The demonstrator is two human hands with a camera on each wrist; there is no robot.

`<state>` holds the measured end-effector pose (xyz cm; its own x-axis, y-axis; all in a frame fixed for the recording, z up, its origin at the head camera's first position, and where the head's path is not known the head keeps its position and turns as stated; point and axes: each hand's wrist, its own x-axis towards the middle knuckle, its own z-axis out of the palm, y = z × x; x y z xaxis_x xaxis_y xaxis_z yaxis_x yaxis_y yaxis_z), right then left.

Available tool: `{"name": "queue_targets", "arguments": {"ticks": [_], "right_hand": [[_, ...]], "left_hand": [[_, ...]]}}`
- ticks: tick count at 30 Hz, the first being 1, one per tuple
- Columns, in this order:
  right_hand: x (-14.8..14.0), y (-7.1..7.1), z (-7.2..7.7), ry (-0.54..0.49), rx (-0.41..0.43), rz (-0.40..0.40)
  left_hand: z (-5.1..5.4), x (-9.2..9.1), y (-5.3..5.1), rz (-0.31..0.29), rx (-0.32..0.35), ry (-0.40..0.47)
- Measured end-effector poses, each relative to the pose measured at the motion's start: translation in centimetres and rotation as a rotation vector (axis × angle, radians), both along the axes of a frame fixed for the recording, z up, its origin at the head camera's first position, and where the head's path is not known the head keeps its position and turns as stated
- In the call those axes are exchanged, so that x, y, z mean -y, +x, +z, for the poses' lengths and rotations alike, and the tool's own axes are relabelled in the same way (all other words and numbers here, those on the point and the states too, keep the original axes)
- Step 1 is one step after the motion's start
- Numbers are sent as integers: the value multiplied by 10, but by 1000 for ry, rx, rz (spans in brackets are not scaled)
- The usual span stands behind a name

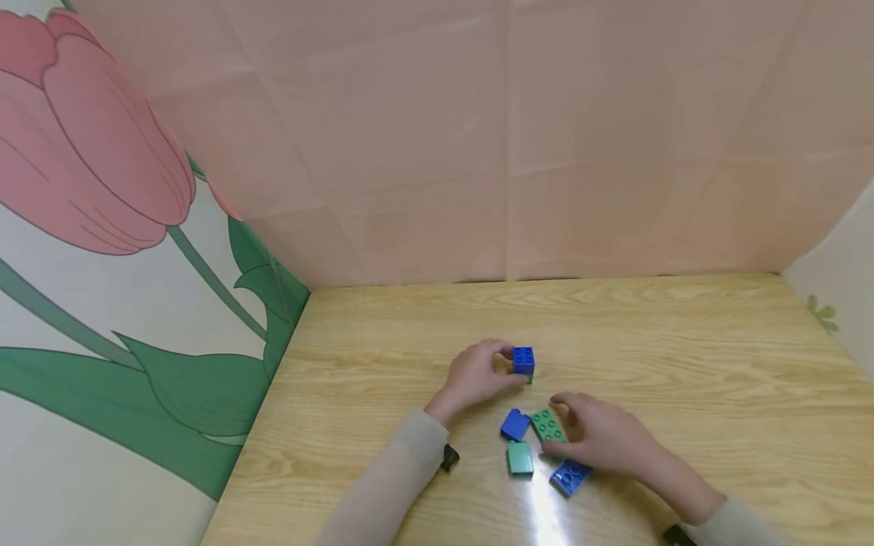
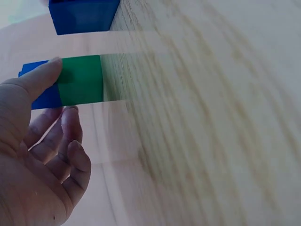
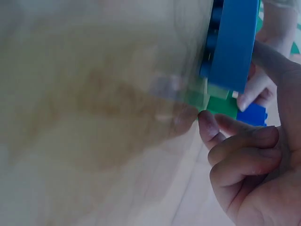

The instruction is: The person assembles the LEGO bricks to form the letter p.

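Note:
In the head view my left hand [image 1: 480,377] holds a small stack between thumb and fingers: a blue brick [image 1: 523,359] on top of a green brick [image 2: 82,80]. The stack stands upright on the table. My right hand [image 1: 606,434] is over a green studded brick [image 1: 547,425], thumb near one end and forefinger beyond the other, with a gap at the forefinger. Below that hand lies a blue studded brick [image 1: 570,478], large in the right wrist view and hiding the thumb tip. A blue brick [image 1: 515,425] and a smooth-faced green brick [image 1: 520,459] lie left of the green studded brick.
The bricks rest on a wood-grain table [image 1: 382,341]. A pink cloth [image 1: 423,152] hangs behind it, and a tulip-patterned cloth [image 1: 191,394] borders the left side. A pale wall panel [image 1: 840,258] stands at the right.

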<state>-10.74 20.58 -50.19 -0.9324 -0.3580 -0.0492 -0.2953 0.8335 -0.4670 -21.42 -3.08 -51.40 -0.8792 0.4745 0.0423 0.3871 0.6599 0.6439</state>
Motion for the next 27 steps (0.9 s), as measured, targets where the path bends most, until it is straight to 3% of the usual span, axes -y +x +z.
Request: {"name": "queue_targets", "arguments": {"ticks": [11, 27], "right_hand": [[9, 7, 3, 40, 26, -19], [17, -1, 7, 54, 68, -69]], "left_hand": [[-1, -1, 1, 26, 15, 39], [1, -1, -3, 30, 21, 36]]}}
